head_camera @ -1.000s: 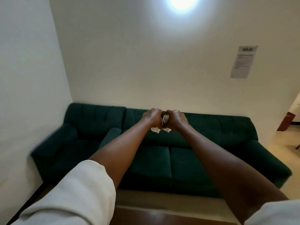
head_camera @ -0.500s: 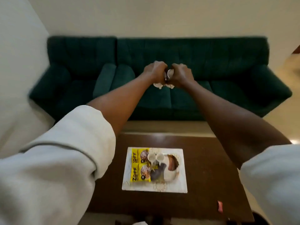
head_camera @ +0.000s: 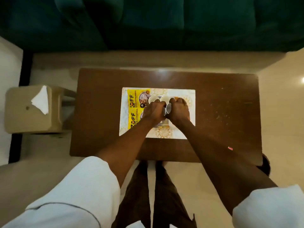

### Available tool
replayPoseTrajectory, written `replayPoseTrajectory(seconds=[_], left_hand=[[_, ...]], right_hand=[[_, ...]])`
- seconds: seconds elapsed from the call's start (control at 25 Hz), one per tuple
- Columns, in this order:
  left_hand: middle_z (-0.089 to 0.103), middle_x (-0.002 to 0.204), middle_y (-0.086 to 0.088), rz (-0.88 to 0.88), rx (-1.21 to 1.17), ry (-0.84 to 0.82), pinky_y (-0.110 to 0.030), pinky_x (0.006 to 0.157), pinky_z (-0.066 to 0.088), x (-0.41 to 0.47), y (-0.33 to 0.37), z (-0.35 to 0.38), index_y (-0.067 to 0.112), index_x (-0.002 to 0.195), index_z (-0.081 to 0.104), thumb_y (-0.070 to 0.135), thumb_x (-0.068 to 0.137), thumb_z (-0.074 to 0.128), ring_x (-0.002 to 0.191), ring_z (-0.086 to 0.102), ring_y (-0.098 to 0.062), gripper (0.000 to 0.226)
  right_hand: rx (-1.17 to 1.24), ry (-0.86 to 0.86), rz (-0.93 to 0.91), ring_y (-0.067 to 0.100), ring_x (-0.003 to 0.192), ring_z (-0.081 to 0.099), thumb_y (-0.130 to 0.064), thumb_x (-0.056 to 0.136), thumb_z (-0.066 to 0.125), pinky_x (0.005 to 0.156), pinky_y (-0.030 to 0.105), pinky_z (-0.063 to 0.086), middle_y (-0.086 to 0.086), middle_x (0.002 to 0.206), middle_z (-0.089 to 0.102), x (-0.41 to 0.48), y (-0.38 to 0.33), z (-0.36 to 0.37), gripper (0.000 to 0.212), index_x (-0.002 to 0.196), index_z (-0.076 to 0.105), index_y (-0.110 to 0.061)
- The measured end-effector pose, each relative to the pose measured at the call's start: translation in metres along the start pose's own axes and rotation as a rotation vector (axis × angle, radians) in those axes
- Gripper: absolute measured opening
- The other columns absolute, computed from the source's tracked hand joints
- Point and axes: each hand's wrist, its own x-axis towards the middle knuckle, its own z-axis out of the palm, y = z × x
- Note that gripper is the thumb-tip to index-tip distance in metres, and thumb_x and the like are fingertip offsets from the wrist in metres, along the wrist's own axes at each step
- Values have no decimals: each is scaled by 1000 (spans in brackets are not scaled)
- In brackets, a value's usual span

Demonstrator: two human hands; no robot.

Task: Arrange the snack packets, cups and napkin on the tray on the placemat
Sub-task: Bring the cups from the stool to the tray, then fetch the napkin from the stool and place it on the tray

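Observation:
My left hand (head_camera: 153, 111) and my right hand (head_camera: 178, 111) are fists pressed together above the placemat (head_camera: 189, 94), gripping a small grey round object (head_camera: 168, 108) between them. Two yellow snack packets (head_camera: 133, 102) lie side by side on the left of the white, gold-patterned placemat. Two white cups (head_camera: 152, 99) stand just beyond my knuckles. A strip of the metal tray (head_camera: 160, 125) shows under my wrists; the rest is hidden. A white napkin (head_camera: 40, 102) lies on the beige stool (head_camera: 24, 112) to the left of the table.
The placemat lies in the middle of a brown wooden table (head_camera: 222, 112). A dark green sofa (head_camera: 148, 22) runs along the far side. A small red scrap (head_camera: 230, 148) lies near the table's front right edge. My legs stand at the near edge.
The view has swung down from the wall and sofa to the table top. My fists stay pressed together and have come down over the placemat.

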Motion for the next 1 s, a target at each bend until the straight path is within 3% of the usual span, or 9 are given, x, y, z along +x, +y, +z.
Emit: replayPoseTrajectory(seconds=[0.16, 0.32, 0.68, 1.0], left_hand=[[64, 131, -8, 6, -14, 3, -49, 87, 57, 13, -38, 63, 23, 127, 63, 27, 79, 82, 119, 63, -35, 52], [55, 146, -7, 48, 38, 23, -52, 93, 54, 29, -57, 91, 20, 138, 56, 25, 81, 81, 133, 50, -37, 62], [54, 145, -2, 59, 128, 80, -53, 84, 58, 51, -72, 104, 24, 135, 59, 24, 89, 72, 130, 49, -37, 48], [53, 148, 6, 59, 160, 97, -46, 85, 57, 28, -70, 77, 31, 146, 51, 33, 83, 81, 139, 42, -30, 69]], right_hand=[[58, -20, 19, 41, 115, 65, -30, 88, 77, 91, 48, 57, 17, 138, 53, 13, 13, 73, 60, 140, 51, -14], [63, 19, 12, 42, 115, 67, -33, 86, 80, 93, 49, 58, 18, 142, 53, 24, 18, 99, 69, 144, 47, -13], [90, 76, 32, 41, 110, 69, -25, 85, 82, 85, 47, 59, 15, 141, 51, 34, 20, 117, 73, 143, 42, -8], [-1, 102, 16, 39, 115, 66, -42, 78, 86, 82, 48, 59, 14, 139, 52, 19, 12, 86, 84, 141, 42, -9]])
